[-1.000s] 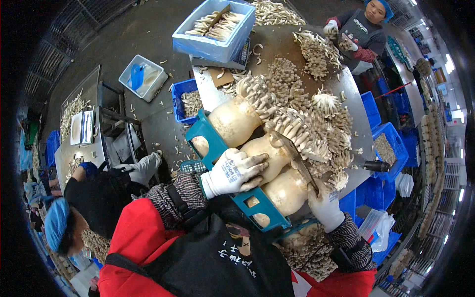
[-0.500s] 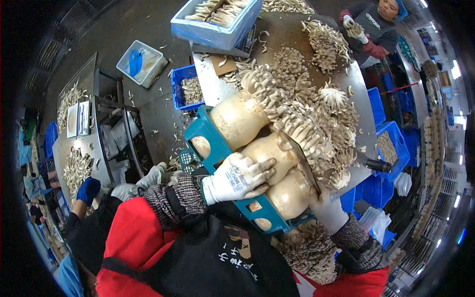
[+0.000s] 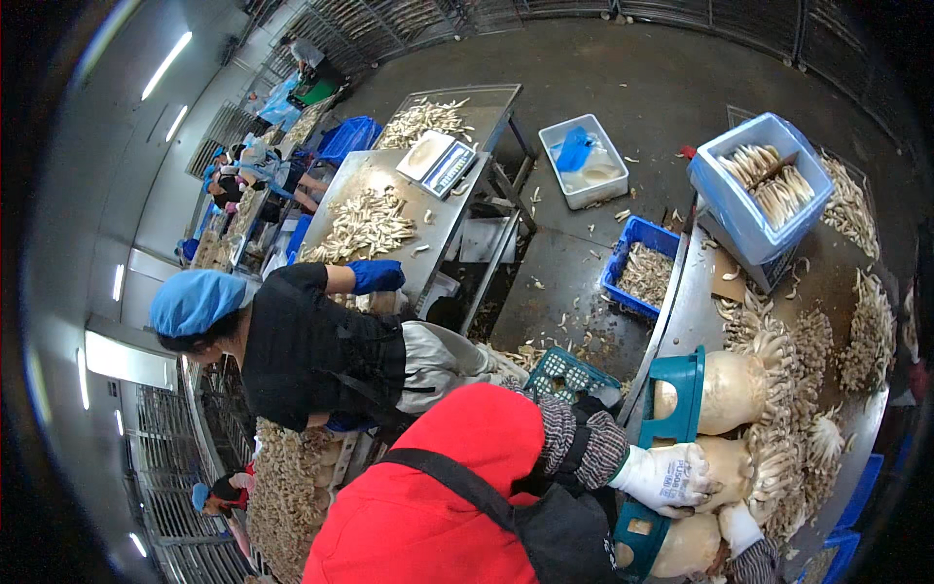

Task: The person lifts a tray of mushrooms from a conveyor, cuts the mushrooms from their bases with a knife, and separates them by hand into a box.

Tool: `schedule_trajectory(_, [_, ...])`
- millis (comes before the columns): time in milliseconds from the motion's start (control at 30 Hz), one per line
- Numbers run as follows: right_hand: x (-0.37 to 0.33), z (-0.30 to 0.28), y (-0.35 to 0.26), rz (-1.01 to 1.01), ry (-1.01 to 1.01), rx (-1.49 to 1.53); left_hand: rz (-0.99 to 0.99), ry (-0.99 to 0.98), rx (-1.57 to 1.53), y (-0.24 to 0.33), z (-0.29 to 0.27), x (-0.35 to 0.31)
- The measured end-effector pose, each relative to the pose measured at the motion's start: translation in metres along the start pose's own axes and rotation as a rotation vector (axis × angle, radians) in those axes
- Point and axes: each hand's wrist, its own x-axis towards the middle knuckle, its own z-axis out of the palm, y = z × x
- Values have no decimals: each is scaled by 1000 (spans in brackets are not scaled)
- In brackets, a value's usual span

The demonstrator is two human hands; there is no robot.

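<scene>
A teal crate lies on the metal table at the lower right, holding cream-coloured grow bottles with oyster mushroom clusters sprouting from their mouths. My left hand, in a white glove, grips the middle bottle at the crate's rim. Just below it, my right hand, also white-gloved, sits against the lowest bottle near the mushrooms. Only part of this hand shows, and its fingers are hidden.
A person in black with a blue cap and blue glove bends beside me. A steel table carries mushroom pieces and a scale. A white tub, blue crate, light-blue box and teal basket stand nearby.
The view has swung left, pushing the crate and bottles to the lower right. My left hand stays on the middle bottle and the right hand stays low by the bottom bottle.
</scene>
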Motion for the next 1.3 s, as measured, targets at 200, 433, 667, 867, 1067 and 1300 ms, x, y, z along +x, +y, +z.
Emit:
schedule_trajectory(200, [-3, 0, -7, -16, 30, 52, 36, 86, 46, -1, 5, -7])
schedule_trajectory(433, [-39, -10, 52, 90, 119, 47, 94, 162, 28, 3, 14, -5])
schedule_trajectory(667, [-17, 16, 33, 41, 385, 139, 48, -195, -29, -15, -30, -6])
schedule_trajectory(867, [-68, 15, 15, 125, 299, 96, 191, -33, -15, -13, -26, 6])
schedule_trajectory(1067, [-68, 16, 13, 91, 200, 95, 140, -72, -36, -7, -22, 10])
schedule_trajectory(1300, [-33, 34, 42, 194, 128, -4, 118, -169, -58, -4, -26, 16])
